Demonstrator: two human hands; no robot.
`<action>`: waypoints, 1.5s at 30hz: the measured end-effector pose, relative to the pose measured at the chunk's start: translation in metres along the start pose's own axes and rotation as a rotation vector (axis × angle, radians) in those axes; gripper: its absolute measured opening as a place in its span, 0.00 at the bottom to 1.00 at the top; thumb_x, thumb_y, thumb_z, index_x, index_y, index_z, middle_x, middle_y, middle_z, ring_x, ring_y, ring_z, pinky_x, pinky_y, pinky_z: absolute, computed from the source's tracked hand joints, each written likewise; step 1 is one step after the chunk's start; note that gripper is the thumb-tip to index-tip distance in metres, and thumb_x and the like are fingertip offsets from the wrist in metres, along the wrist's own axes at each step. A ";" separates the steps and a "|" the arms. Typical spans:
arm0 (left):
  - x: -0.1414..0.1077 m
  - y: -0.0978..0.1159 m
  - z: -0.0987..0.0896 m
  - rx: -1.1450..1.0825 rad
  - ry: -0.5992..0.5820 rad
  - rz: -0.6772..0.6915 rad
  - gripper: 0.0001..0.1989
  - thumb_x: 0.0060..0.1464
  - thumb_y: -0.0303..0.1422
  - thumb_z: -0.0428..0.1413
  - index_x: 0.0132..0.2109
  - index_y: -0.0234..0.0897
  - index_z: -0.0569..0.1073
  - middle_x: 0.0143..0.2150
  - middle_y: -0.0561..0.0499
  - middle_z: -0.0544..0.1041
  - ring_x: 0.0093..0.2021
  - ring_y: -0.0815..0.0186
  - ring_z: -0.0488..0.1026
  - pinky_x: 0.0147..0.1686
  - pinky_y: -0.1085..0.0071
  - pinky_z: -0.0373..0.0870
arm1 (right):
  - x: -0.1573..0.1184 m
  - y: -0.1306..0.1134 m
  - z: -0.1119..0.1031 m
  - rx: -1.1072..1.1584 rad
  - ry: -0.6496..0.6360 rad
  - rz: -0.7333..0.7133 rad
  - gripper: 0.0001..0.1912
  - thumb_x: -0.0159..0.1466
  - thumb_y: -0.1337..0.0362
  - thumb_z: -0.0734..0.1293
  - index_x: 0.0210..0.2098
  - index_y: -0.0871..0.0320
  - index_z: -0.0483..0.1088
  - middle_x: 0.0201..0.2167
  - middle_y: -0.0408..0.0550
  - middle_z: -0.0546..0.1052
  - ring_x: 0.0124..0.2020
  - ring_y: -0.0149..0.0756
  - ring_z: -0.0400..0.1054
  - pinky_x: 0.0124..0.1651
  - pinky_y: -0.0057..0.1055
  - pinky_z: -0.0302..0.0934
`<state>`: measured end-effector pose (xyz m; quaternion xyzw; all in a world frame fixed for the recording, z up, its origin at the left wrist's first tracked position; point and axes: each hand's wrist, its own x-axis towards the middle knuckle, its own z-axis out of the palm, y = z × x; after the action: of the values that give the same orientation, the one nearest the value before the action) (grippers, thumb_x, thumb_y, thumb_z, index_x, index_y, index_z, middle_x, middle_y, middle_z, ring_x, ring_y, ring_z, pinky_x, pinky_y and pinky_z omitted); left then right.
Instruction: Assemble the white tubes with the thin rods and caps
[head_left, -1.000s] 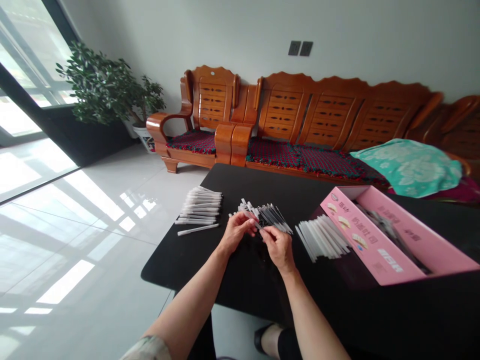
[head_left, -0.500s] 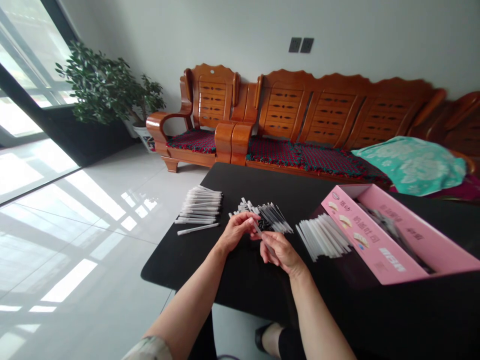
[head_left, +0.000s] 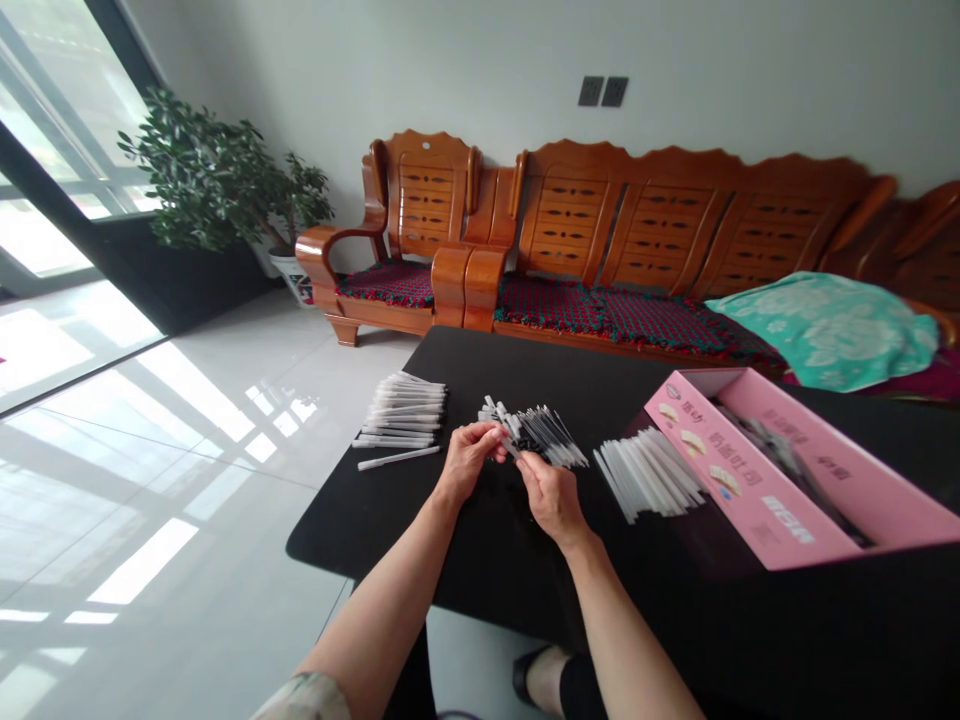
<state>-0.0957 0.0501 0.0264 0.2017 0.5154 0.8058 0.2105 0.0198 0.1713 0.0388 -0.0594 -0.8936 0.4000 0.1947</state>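
Over the near part of the black table, my two hands meet at a pen [head_left: 513,450], slim and pale, mostly covered by fingers. My left hand [head_left: 469,458] pinches its upper end between thumb and fingertips. Wrapped round the lower end is my right hand [head_left: 553,495]. Just beyond the fingers lie small white-and-grey pen caps [head_left: 496,408] and a fan of dark pen refills [head_left: 555,437]. To the right is a row of white pen barrels [head_left: 649,472]. A stack of capped white pens [head_left: 405,408] lies left, with one single pen [head_left: 397,458] in front.
On the right of the black table [head_left: 480,370] stands an open pink box [head_left: 727,470] with dark pieces inside. Behind the table is a wooden sofa [head_left: 577,220] with a turquoise cloth [head_left: 832,325]. A potted plant [head_left: 225,170] stands at the back left.
My right hand has turned so its back faces up more, and the fingers have closed in round the pen. Both hands stay close together; the piles look unchanged.
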 end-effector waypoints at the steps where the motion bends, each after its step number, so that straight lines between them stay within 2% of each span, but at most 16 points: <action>1: 0.000 0.001 0.000 -0.007 -0.021 -0.005 0.17 0.49 0.43 0.64 0.35 0.31 0.78 0.24 0.51 0.74 0.22 0.71 0.68 0.26 0.74 0.67 | 0.000 -0.001 -0.001 0.083 -0.036 0.024 0.23 0.68 0.50 0.55 0.38 0.59 0.74 0.20 0.46 0.71 0.22 0.32 0.64 0.27 0.26 0.52; 6: -0.004 0.005 0.000 -0.048 -0.159 -0.061 0.17 0.49 0.44 0.63 0.35 0.30 0.77 0.22 0.51 0.72 0.21 0.72 0.66 0.24 0.75 0.65 | -0.003 0.001 -0.009 0.716 -0.421 0.258 0.27 0.67 0.46 0.55 0.48 0.63 0.70 0.17 0.41 0.70 0.10 0.24 0.49 0.15 0.23 0.41; 8: -0.005 0.005 0.001 -0.043 -0.172 -0.077 0.18 0.49 0.44 0.64 0.34 0.30 0.77 0.22 0.51 0.71 0.20 0.72 0.65 0.23 0.75 0.64 | -0.003 0.002 -0.010 0.815 -0.471 0.301 0.28 0.67 0.46 0.56 0.47 0.64 0.70 0.15 0.38 0.66 0.10 0.23 0.45 0.14 0.23 0.38; 9: -0.005 0.004 0.002 -0.032 -0.160 -0.074 0.18 0.49 0.44 0.64 0.34 0.30 0.78 0.22 0.51 0.72 0.20 0.72 0.65 0.22 0.75 0.64 | -0.003 0.002 -0.010 0.818 -0.453 0.301 0.27 0.67 0.46 0.56 0.45 0.64 0.70 0.13 0.35 0.62 0.10 0.22 0.42 0.14 0.23 0.37; 12: -0.004 0.001 0.003 -0.001 -0.075 -0.030 0.17 0.49 0.43 0.64 0.34 0.30 0.79 0.22 0.51 0.73 0.20 0.72 0.66 0.23 0.75 0.64 | -0.002 0.001 -0.006 0.625 -0.277 0.193 0.23 0.67 0.47 0.56 0.38 0.61 0.71 0.13 0.34 0.57 0.14 0.24 0.45 0.18 0.23 0.43; 14: -0.003 -0.001 0.003 0.003 -0.022 0.001 0.16 0.49 0.42 0.64 0.34 0.31 0.79 0.23 0.51 0.74 0.21 0.72 0.68 0.24 0.75 0.66 | 0.000 -0.001 -0.002 0.343 -0.139 0.065 0.21 0.69 0.50 0.56 0.35 0.60 0.71 0.16 0.39 0.62 0.18 0.27 0.54 0.23 0.25 0.49; 17: -0.002 -0.003 0.003 -0.002 0.031 0.036 0.15 0.49 0.42 0.64 0.34 0.31 0.79 0.24 0.50 0.75 0.22 0.71 0.69 0.25 0.74 0.68 | 0.001 -0.005 0.002 -0.070 -0.002 -0.064 0.20 0.69 0.55 0.54 0.35 0.58 0.73 0.20 0.46 0.70 0.22 0.31 0.63 0.28 0.27 0.50; 19: -0.002 -0.003 0.003 -0.010 0.042 0.047 0.15 0.49 0.42 0.63 0.34 0.31 0.79 0.24 0.50 0.75 0.22 0.71 0.69 0.25 0.74 0.68 | 0.001 -0.007 0.003 -0.155 0.036 -0.080 0.20 0.69 0.55 0.55 0.36 0.58 0.74 0.21 0.48 0.72 0.22 0.32 0.65 0.29 0.27 0.50; 22: -0.003 0.000 0.002 -0.029 -0.018 0.033 0.15 0.50 0.41 0.63 0.34 0.31 0.78 0.23 0.51 0.74 0.22 0.72 0.68 0.24 0.75 0.66 | -0.001 -0.008 -0.001 0.124 -0.074 0.022 0.22 0.69 0.51 0.54 0.39 0.59 0.73 0.19 0.45 0.70 0.18 0.30 0.61 0.24 0.26 0.50; 26: -0.005 0.004 0.002 -0.068 -0.142 -0.020 0.15 0.51 0.41 0.63 0.35 0.30 0.78 0.22 0.51 0.72 0.21 0.73 0.66 0.24 0.75 0.65 | -0.003 -0.002 -0.007 0.696 -0.383 0.260 0.26 0.68 0.47 0.54 0.46 0.61 0.70 0.17 0.40 0.69 0.10 0.24 0.49 0.15 0.24 0.41; 28: -0.006 0.005 0.002 -0.061 -0.166 -0.042 0.15 0.51 0.41 0.63 0.34 0.30 0.78 0.22 0.51 0.72 0.21 0.73 0.66 0.23 0.75 0.65 | -0.003 0.002 -0.008 0.801 -0.451 0.300 0.25 0.67 0.47 0.55 0.44 0.62 0.70 0.14 0.37 0.65 0.09 0.23 0.45 0.14 0.23 0.38; 31: -0.005 0.003 0.003 -0.014 -0.113 -0.019 0.15 0.50 0.41 0.64 0.34 0.30 0.79 0.22 0.50 0.73 0.21 0.72 0.67 0.23 0.75 0.65 | -0.003 0.004 -0.007 0.653 -0.323 0.209 0.22 0.68 0.49 0.56 0.38 0.60 0.71 0.13 0.34 0.58 0.12 0.24 0.45 0.17 0.23 0.42; 35: -0.003 -0.003 0.006 0.019 0.024 0.049 0.15 0.49 0.41 0.64 0.34 0.31 0.79 0.24 0.50 0.75 0.22 0.70 0.69 0.25 0.74 0.68 | -0.001 0.001 0.001 0.062 -0.010 -0.029 0.20 0.69 0.53 0.56 0.36 0.59 0.74 0.20 0.45 0.70 0.22 0.31 0.63 0.28 0.27 0.51; 38: -0.002 -0.004 0.007 0.013 0.080 0.068 0.15 0.50 0.41 0.63 0.34 0.31 0.79 0.25 0.51 0.75 0.23 0.71 0.70 0.25 0.74 0.68 | 0.000 -0.001 0.007 -0.164 0.086 -0.072 0.19 0.69 0.55 0.56 0.40 0.59 0.75 0.24 0.50 0.74 0.24 0.34 0.67 0.30 0.28 0.52; 41: -0.002 -0.002 0.006 -0.009 0.013 0.063 0.14 0.51 0.40 0.63 0.34 0.30 0.78 0.24 0.51 0.74 0.23 0.72 0.69 0.25 0.76 0.66 | 0.000 -0.002 0.004 0.035 0.027 0.004 0.21 0.68 0.52 0.56 0.39 0.59 0.74 0.22 0.48 0.73 0.21 0.31 0.65 0.26 0.27 0.52; 45: -0.005 0.001 0.006 -0.038 -0.140 0.008 0.14 0.52 0.40 0.62 0.34 0.30 0.77 0.23 0.52 0.72 0.22 0.73 0.67 0.24 0.76 0.64 | -0.001 0.000 -0.007 0.625 -0.297 0.225 0.25 0.68 0.47 0.54 0.44 0.61 0.71 0.18 0.43 0.71 0.11 0.25 0.53 0.15 0.24 0.43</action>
<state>-0.0884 0.0518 0.0291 0.2557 0.4834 0.8001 0.2467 0.0231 0.1760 0.0426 -0.0364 -0.7347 0.6768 0.0265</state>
